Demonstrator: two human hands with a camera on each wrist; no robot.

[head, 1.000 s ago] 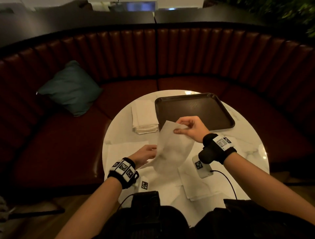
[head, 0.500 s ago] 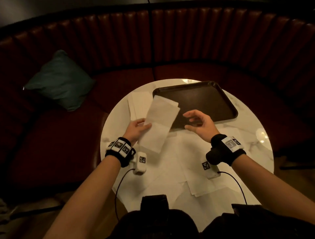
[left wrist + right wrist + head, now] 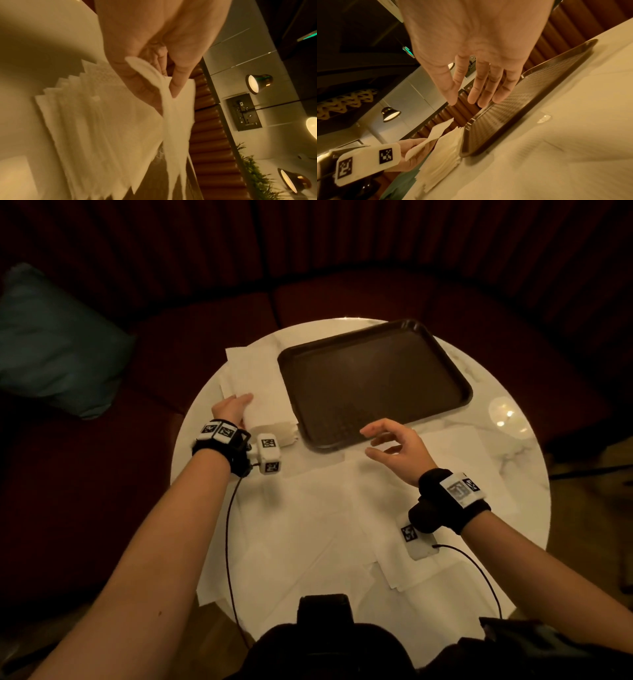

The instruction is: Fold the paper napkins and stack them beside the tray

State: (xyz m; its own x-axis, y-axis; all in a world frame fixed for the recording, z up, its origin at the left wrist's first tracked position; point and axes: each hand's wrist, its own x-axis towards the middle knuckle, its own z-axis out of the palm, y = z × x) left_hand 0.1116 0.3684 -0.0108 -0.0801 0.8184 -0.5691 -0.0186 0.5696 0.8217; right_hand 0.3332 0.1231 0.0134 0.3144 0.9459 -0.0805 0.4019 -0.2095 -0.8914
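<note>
Fingers of my left hand [image 3: 147,56] pinch a folded napkin [image 3: 173,121] over the stack [image 3: 253,392] beside the tray [image 3: 455,402], my right hand [image 3: 397,450] spread, empty; next, I judge, release squarely.

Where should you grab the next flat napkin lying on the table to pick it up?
Probably pinch a free corner of the flat napkin from the near side with the empty right hand. It lies flush on the table, so only its thin edges give the fingers something to lift.

My left hand [image 3: 233,410] covers part of the folded napkin [image 3: 262,402]; stack [image 3: 96,129] blurred, its lower edge cut off; I can't count layers.
</note>
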